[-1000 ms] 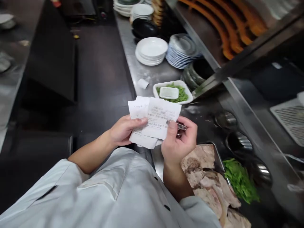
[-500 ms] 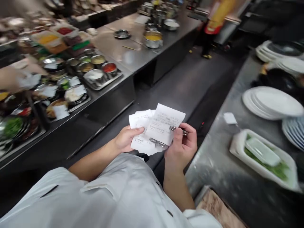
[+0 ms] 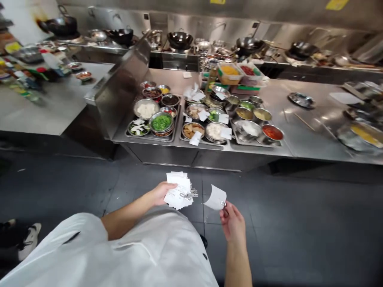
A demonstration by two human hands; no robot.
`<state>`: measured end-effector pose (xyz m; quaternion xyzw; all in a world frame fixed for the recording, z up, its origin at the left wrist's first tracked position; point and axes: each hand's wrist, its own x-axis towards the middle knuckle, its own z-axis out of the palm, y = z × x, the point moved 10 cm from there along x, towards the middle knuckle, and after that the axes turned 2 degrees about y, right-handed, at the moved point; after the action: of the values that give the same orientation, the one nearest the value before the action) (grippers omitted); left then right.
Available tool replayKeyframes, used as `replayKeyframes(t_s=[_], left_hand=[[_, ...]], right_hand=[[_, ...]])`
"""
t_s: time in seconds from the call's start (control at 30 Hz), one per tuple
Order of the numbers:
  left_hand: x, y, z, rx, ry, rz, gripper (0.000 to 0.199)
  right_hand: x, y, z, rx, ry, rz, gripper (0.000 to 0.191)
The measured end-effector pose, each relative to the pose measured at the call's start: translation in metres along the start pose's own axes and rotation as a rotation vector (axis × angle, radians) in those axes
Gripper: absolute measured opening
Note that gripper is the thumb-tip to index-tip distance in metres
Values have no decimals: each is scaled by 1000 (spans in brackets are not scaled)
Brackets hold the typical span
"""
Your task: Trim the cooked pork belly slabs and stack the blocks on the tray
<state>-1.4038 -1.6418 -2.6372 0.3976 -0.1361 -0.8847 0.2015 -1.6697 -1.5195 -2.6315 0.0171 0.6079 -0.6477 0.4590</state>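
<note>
My left hand [image 3: 163, 193] grips a fanned stack of printed paper slips [image 3: 178, 191], thumb on top, with metal clips [image 3: 189, 195] at the stack's right edge. Apart from it, to the right, my right hand [image 3: 233, 221] pinches a small metal clip [image 3: 223, 203] that holds a single curled paper slip [image 3: 216, 197]. Both hands are above the dark floor, in front of the steel counter. Small white slips also lie on several food bowls, one of them on a bowl of white pieces [image 3: 214, 131].
Trays of filled bowls stand on the steel counter [image 3: 284, 139], beside an upright steel partition [image 3: 119, 79]. Woks [image 3: 180, 39] line the stoves behind. Another person's shoe [image 3: 30, 241] is at the lower left.
The view has swung left to face the counter and stoves. My right hand has moved away from the stack with one clipped slip; my left hand still holds the others.
</note>
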Motion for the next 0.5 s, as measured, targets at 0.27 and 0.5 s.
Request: replayKeyframes(t_s=[0.27,0.5], left_hand=[[-47,141,-136,-153,227,191,25],[-56,183,-211,-294,435,283,23]], right_hand=[[27,41,250,-68,-298,15,46],[84,19,400,-135,-493,-4,51]])
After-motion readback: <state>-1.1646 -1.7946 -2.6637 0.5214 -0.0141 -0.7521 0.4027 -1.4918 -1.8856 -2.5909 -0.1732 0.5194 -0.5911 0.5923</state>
